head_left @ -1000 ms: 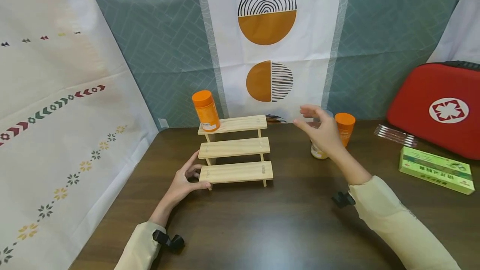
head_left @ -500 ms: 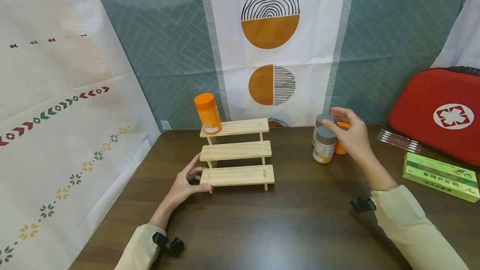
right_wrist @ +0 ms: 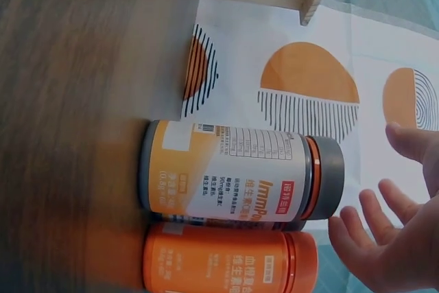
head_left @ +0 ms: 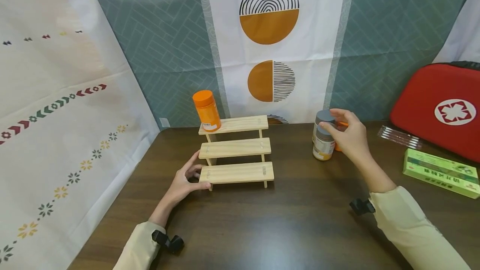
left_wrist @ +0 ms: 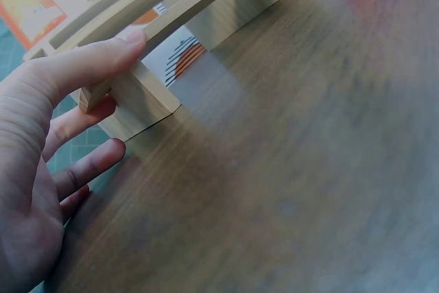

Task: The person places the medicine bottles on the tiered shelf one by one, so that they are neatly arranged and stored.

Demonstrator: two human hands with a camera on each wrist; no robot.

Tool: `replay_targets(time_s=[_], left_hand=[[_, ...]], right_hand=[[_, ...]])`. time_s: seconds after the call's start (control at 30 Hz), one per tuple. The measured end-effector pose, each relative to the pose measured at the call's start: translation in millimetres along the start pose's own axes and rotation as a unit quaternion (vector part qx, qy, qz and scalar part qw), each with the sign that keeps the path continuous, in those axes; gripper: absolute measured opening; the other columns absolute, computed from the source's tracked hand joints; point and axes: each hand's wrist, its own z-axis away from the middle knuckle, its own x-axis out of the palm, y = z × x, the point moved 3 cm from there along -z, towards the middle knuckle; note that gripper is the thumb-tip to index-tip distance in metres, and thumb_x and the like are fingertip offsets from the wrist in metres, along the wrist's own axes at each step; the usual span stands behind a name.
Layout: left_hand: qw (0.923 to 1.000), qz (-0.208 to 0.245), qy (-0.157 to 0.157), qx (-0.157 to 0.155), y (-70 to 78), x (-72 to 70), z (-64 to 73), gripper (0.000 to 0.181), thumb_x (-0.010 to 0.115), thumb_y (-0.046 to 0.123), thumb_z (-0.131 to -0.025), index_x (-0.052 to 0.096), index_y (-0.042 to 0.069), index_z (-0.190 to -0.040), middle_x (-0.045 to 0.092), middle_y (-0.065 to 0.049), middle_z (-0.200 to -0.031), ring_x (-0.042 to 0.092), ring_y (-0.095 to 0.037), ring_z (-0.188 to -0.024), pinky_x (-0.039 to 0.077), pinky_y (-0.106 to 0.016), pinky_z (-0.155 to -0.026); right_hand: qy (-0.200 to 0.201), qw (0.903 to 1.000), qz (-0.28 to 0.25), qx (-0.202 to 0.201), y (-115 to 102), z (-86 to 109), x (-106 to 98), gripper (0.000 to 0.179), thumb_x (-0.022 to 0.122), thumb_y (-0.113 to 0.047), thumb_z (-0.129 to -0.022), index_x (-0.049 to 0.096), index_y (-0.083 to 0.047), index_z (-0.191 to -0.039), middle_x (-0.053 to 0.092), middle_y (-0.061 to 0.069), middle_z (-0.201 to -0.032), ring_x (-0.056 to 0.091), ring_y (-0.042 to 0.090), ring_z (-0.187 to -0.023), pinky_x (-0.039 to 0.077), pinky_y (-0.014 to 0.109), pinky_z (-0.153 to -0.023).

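My left hand [head_left: 183, 184] holds the left end of a three-tier wooden shelf [head_left: 234, 148]. Its thumb lies along the lowest step and its fingers reach round the side in the left wrist view. An orange supplement bottle [head_left: 207, 111] stands at the left end of the top step. My right hand [head_left: 350, 134] hovers at the lids of a bottle cluster, thumb and fingers spread. Nearest it is a grey-lidded supplement bottle [right_wrist: 226, 169]; the right wrist view shows a gap between fingers and lid. An orange bottle [right_wrist: 226, 262] stands alongside, partly hidden by the hand in the head view.
Behind the front bottle stands another grey-lidded bottle [head_left: 323, 116]. At right on the dark table [head_left: 285, 228] are a pack of swabs [head_left: 399, 137], a green box [head_left: 441, 172] and a red first-aid case [head_left: 438, 103]. A patterned cloth hangs behind.
My right hand has moved right to the bottles' lids, uncovering the grey-lidded bottles and covering more of the orange one. The left hand and shelf have stayed in place.
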Motion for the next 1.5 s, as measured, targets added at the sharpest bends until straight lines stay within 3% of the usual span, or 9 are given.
replay_targets(time_s=[0.37,0.53,0.67,0.77,0.83,1.13,1.5], left_hand=[[1.0,-0.004,0.001,0.003,0.6,0.3,-0.5,0.103,0.081,0.007,-0.077,0.02,0.026,-0.157,0.063,-0.023,-0.127,0.061,-0.013,-0.086,0.047,-0.025,-0.083],[1.0,-0.004,0.003,0.001,-0.8,1.1,-0.4,0.102,0.081,0.007,-0.078,0.02,0.021,-0.158,0.062,-0.024,-0.128,0.061,-0.01,-0.086,0.047,-0.024,-0.083],[1.0,-0.004,0.001,-0.001,-0.8,1.4,0.1,0.102,0.081,0.007,-0.078,0.02,0.023,-0.157,0.062,-0.024,-0.128,0.061,-0.01,-0.086,0.047,-0.024,-0.082],[1.0,-0.002,0.0,0.002,-0.4,1.2,0.5,0.102,0.081,0.006,-0.077,0.02,0.025,-0.157,0.062,-0.024,-0.128,0.062,-0.01,-0.086,0.048,-0.024,-0.082],[1.0,-0.001,-0.002,0.004,0.0,0.9,0.7,0.102,0.08,0.006,-0.078,0.019,0.025,-0.157,0.062,-0.024,-0.128,0.061,-0.009,-0.086,0.047,-0.024,-0.083],[0.9999,-0.008,0.001,0.008,-2.2,1.2,-0.7,0.103,0.081,0.006,-0.077,0.018,0.019,-0.158,0.061,-0.025,-0.128,0.061,-0.008,-0.086,0.048,-0.022,-0.082],[0.9999,-0.008,0.0,0.007,-0.5,0.6,-0.2,0.103,0.081,0.006,-0.077,0.02,0.024,-0.157,0.063,-0.023,-0.127,0.06,-0.009,-0.086,0.047,-0.023,-0.083]], right_hand=[[0.003,0.9999,0.006,0.009,5,1.6,1,0.053,0.072,-0.027,-0.089,0.055,0.001,-0.132,0.054,0.023,-0.129,0.057,0.039,-0.115,0.036,0.01,-0.08],[0.01,0.9998,0.016,0.009,4,4.7,3,0.052,0.073,-0.025,-0.088,0.056,0.002,-0.13,0.056,0.022,-0.131,0.056,0.039,-0.117,0.038,0.014,-0.084],[0.013,0.9994,0.026,0.017,7,5.7,5,0.053,0.073,-0.025,-0.088,0.056,0.002,-0.13,0.056,0.022,-0.132,0.055,0.04,-0.12,0.046,0.033,-0.092],[0.008,0.9992,0.029,0.025,9,5.7,6,0.056,0.073,-0.027,-0.088,0.054,0.003,-0.132,0.055,0.023,-0.134,0.053,0.042,-0.122,0.045,0.049,-0.097],[0.004,0.999,0.03,0.033,9,5.8,7,0.059,0.073,-0.029,-0.088,0.053,0.003,-0.134,0.055,0.024,-0.136,0.052,0.043,-0.124,0.044,0.051,-0.099],[0.007,0.9979,0.043,0.048,11,7.7,10,0.061,0.074,-0.028,-0.087,0.052,0.002,-0.135,0.055,0.024,-0.135,0.055,0.039,-0.118,0.045,0.045,-0.092],[0.023,0.9968,0.061,0.048,11,10.3,12,0.061,0.076,-0.027,-0.085,0.054,0.002,-0.134,0.058,0.025,-0.128,0.055,0.037,-0.107,0.04,0.035,-0.082]])
